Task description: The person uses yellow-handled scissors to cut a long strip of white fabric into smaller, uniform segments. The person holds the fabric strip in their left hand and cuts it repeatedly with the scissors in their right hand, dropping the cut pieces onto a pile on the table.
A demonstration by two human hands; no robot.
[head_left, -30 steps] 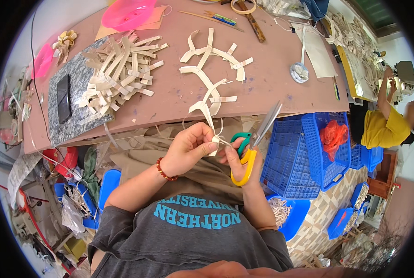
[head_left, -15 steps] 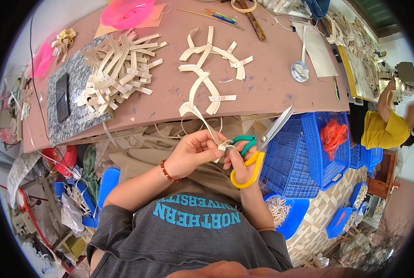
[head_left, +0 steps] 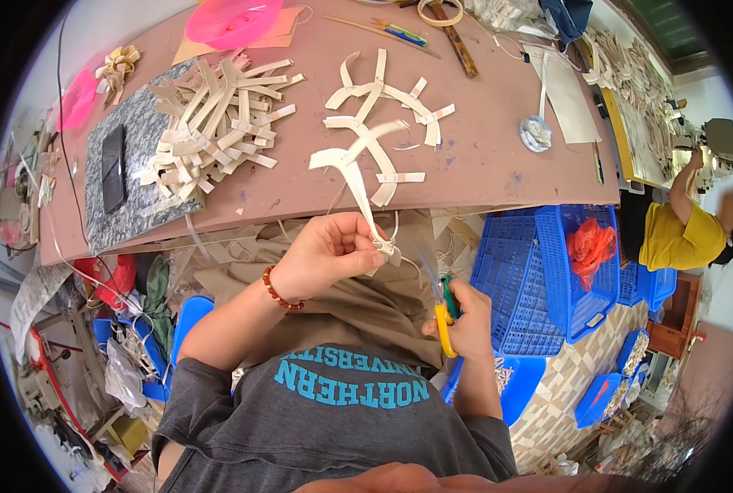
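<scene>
My left hand (head_left: 327, 256) pinches the end of a cream flat strip (head_left: 356, 187) just off the table's front edge. Thin cords gather in a knot (head_left: 387, 246) beside its fingertips, with loose ends trailing right. The strip's other end rises over the table and overlaps a group of similar joined strips (head_left: 374, 152). In my right hand (head_left: 471, 319), lower and to the right, are scissors (head_left: 445, 329) with green and yellow handles. Their blades point up toward the cords but are smeared by motion, apart from the knot as far as I can see.
A heap of cream strips (head_left: 218, 123) rests partly on a grey stone slab (head_left: 140, 185) with a black phone (head_left: 113, 168). A pink bowl (head_left: 233, 25) stands behind. Blue crates (head_left: 518, 287) stand right, below the table. A person in yellow (head_left: 682, 234) works at far right.
My right hand has left the knot, moving down and right, and has swung the scissors so their blades face the cords. My left hand has shifted slightly left with the strip.
</scene>
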